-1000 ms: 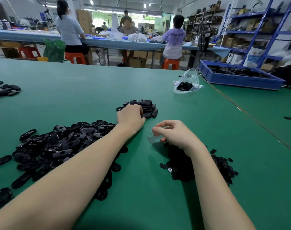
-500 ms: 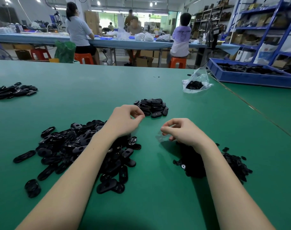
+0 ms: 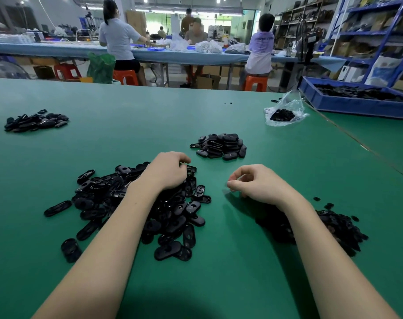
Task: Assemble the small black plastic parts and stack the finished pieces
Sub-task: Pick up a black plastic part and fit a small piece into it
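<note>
A: Left hand (image 3: 167, 172)?
B: Knuckles up on the far edge of the shell pile (image 3: 136, 203). Fingers curled down into it, tips hidden. Can't tell if they pinch a shell or only touch the heap.

A: Right hand (image 3: 259, 181)?
B: Hovering just off the mat (image 3: 218, 272), thumb and forefinger tips pressed together, other fingers curled loosely. Whatever is in the pinch is too small to see, maybe nothing.

A: Where do the parts lie from the fingers?
B: Shells sit directly under and behind the left fingertips, toward the body. Small bits (image 3: 334, 229) lie behind the right wrist, well back of the right fingertips. Finished stack (image 3: 221, 146) lies ahead of both hands, between them, closer to the left fingertips.

A: The relation that matters?
B: My read: the left needs one shell out of the heap, and the nearest loose ones, just right of its fingers, lie with long axes roughly pointing away from the body. The right pinch sits to the right of those, a short gap apart. So the meeting point is probably between the two hands.

A: Nearer hand for stacking?
B: Left, I'd say.

A: Anything else?
B: Bag (image 3: 284, 112) and blue tray (image 3: 357, 107) far right, another pile (image 3: 34, 122) far left, all well apart from the fingers.
</note>
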Available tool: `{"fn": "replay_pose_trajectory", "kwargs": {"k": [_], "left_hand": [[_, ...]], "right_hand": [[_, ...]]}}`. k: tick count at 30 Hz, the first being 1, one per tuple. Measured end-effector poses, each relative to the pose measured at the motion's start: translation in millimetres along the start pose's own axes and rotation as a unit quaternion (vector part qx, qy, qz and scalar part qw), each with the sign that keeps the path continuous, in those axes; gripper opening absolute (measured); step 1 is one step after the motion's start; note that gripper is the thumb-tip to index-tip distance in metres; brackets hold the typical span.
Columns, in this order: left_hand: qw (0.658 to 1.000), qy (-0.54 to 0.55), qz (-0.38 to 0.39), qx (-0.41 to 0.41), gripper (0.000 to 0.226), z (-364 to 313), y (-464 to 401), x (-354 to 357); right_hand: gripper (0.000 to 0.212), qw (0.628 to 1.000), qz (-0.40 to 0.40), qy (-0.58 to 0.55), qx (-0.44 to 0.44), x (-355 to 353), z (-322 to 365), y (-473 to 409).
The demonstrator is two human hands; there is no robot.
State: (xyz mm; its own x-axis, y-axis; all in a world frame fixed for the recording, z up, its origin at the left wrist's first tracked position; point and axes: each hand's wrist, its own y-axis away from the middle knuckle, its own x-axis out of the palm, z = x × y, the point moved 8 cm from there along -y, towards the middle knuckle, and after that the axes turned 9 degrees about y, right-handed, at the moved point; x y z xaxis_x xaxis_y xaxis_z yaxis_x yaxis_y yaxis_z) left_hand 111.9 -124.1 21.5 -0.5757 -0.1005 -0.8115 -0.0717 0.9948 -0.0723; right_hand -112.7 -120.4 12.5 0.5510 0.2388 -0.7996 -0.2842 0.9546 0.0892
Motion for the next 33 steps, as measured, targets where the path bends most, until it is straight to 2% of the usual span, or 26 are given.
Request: {"fn": "replay_pose_trajectory", "kwargs": {"k": [3, 6, 14, 17, 25, 28, 33], "left_hand": [[0.998, -0.063, 0.023, 0.004, 0.042, -3.6, 1.4, 8.2], [0.994, -0.113, 0.005, 0.005, 0.048, -10.5, 4.4, 11.0], [0.991, -0.108, -0.081, 0.008, 0.017, -26.6, 9.7, 12.6], [0.991, -0.098, -0.094, 0.012, 0.013, -28.4, 10.6, 11.0], [0.987, 0.005, -0.142, 0.07, 0.016, -49.2, 18.2, 0.2], [0.987, 0.078, -0.12, 0.072, 0.013, -56.4, 19.1, 4.8], [0.974, 0.205, -0.056, 0.08, 0.01, -72.8, 21.0, 19.7]], "right_hand": [[0.007, 1.0, 0.001, 0.01, -0.001, 0.4, 1.0, -0.1], [0.007, 1.0, 0.001, 0.019, -0.002, 0.9, 1.8, -0.4], [0.008, 1.0, -0.001, 0.02, -0.001, 1.3, 2.4, 0.0], [0.008, 1.0, 0.0, 0.019, 0.0, 0.8, 1.6, 0.4], [0.007, 1.0, -0.015, -0.011, 0.0, -11.7, -4.1, 3.1], [0.007, 0.999, -0.049, -0.017, 0.013, -28.9, -15.3, 4.8], [0.01, 0.993, -0.091, 0.048, 0.052, -52.0, -38.5, 9.2]]}}
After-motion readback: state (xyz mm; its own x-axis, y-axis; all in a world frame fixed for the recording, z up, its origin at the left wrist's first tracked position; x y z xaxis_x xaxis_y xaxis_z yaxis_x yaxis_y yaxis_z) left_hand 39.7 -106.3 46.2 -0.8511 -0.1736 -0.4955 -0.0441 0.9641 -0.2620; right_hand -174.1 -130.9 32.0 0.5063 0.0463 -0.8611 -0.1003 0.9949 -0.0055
